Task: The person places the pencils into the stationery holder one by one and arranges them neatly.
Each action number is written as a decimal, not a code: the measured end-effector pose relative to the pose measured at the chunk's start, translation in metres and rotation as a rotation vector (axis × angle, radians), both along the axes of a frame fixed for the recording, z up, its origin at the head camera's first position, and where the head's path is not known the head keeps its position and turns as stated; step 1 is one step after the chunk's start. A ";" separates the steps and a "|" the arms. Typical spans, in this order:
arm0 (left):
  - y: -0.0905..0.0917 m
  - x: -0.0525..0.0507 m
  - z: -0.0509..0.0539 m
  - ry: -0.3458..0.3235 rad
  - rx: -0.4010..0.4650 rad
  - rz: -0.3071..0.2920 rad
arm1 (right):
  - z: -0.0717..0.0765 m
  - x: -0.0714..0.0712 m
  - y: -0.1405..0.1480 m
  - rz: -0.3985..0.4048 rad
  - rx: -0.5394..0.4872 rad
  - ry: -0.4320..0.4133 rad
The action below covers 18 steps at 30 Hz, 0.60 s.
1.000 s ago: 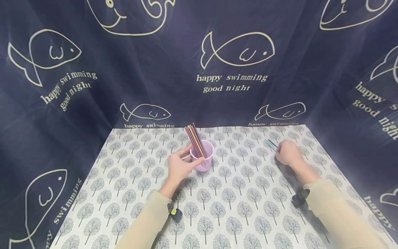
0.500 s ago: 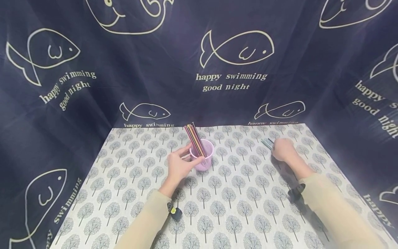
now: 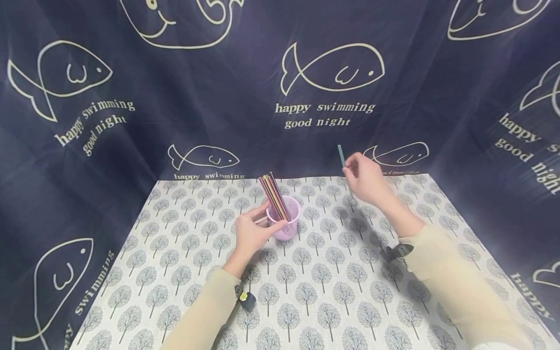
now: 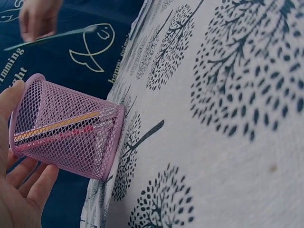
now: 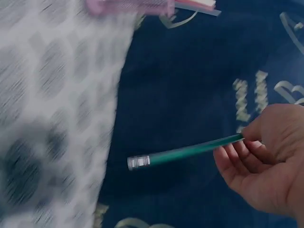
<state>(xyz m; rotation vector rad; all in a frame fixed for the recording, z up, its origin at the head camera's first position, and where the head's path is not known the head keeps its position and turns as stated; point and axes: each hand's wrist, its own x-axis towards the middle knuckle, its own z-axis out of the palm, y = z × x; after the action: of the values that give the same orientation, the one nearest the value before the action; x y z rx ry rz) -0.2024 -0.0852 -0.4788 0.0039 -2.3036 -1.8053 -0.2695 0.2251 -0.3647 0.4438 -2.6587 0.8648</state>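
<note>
A pink mesh pencil cup [image 3: 290, 228] stands on the patterned cloth. Several pencils [image 3: 274, 198] lean to the left inside it. My left hand [image 3: 253, 233] holds the cup at its rim, the thumb on the near side; the left wrist view shows the cup's mesh wall [image 4: 71, 114] with the fingers around it. My right hand [image 3: 365, 177] is raised above the cloth, right of the cup. Its thumb and fingertips pinch a green pencil [image 5: 190, 151], which has a pale band near one end. In the head view that pencil is tilted, one end pointing up.
A white cloth with grey trees [image 3: 321, 301] covers the table. Dark blue curtains [image 3: 306, 150] with fish drawings and lettering hang behind it and on both sides. A dark wrist camera [image 3: 399, 252] is strapped below the right hand.
My right hand has lifted the green pencil off the cloth and carried it left and up, turning it more upright. The left hand and the cup stay in place.
</note>
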 end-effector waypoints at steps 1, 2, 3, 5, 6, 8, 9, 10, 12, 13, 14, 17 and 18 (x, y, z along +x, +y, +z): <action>0.000 0.000 0.000 -0.004 0.000 0.000 | 0.004 0.000 -0.008 0.017 -0.034 -0.002; 0.000 0.001 0.000 -0.007 0.001 -0.001 | 0.007 0.000 -0.015 0.030 -0.059 0.001; 0.001 0.001 0.001 -0.007 0.000 -0.001 | 0.010 0.000 -0.021 0.047 -0.086 0.003; 0.001 0.001 0.001 -0.002 -0.001 0.000 | 0.013 0.000 -0.036 0.083 -0.148 0.013; 0.001 0.001 0.001 0.002 -0.003 0.001 | 0.014 0.000 -0.042 0.107 -0.185 0.019; 0.001 0.001 0.002 0.011 -0.006 0.001 | 0.016 0.002 -0.056 0.159 -0.265 0.022; 0.001 0.001 0.002 0.015 -0.008 0.003 | 0.016 0.002 -0.062 0.190 -0.301 0.019; 0.001 0.001 0.001 0.018 -0.008 0.003 | 0.016 0.003 -0.068 0.216 -0.324 0.015; 0.001 0.001 0.001 0.024 -0.012 0.005 | 0.014 0.005 -0.079 0.266 -0.354 0.002; 0.001 0.001 0.001 0.028 -0.013 0.006 | 0.013 0.006 -0.084 0.282 -0.353 -0.001; 0.001 0.001 0.001 0.032 -0.015 0.007 | 0.011 0.007 -0.088 0.293 -0.346 -0.004; 0.001 0.000 0.000 0.045 -0.019 0.007 | 0.004 0.006 -0.098 0.308 -0.298 -0.014; 0.001 0.000 0.000 0.049 -0.020 0.007 | 0.001 0.006 -0.100 0.314 -0.286 -0.021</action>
<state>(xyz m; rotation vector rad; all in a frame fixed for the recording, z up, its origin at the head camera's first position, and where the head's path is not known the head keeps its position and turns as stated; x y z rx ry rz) -0.2023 -0.0847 -0.4787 -0.0347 -2.2852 -1.7588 -0.2633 0.1247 -0.3635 0.7925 -2.4649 1.3242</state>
